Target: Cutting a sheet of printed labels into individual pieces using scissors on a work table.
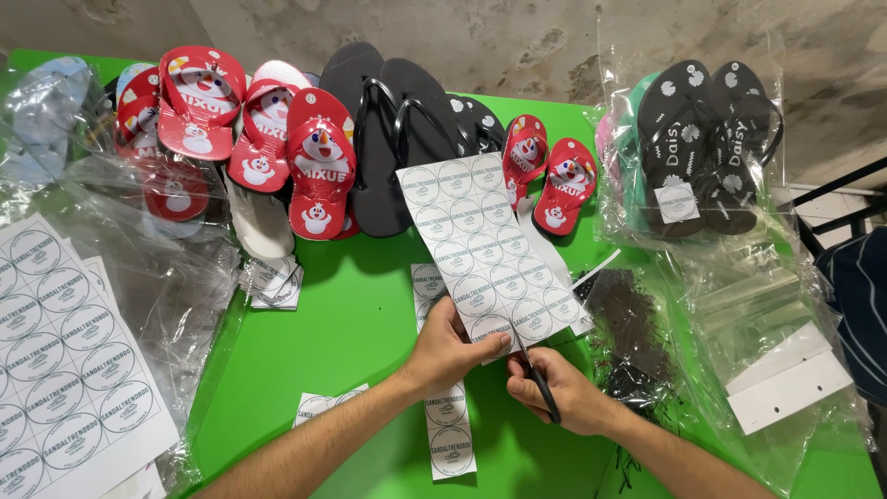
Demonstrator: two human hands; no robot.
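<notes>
Here, sticker sheet (485, 249) pinched in left hand (450, 349), scissors (539, 381) gripped in right hand (554, 393), above green counter (351, 323) beside a concrete wall (517, 37).

A green tabletop (360, 314) carries red sandals (319, 166), black flip-flops (397, 129), label sheets (55, 360), cut label strips (450, 434) and clear plastic bags (739, 305)

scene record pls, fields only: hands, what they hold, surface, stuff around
left hand: holds the lower edge of a label sheet printed with round stickers
right hand: holds scissors, blades at the sheet's bottom edge
surface: green table
cut strips: label strip lying under the wrists
left side: stack of uncut label sheets
back: red snowman flip-flops, black flip-flops
right: bagged black flip-flops
</notes>
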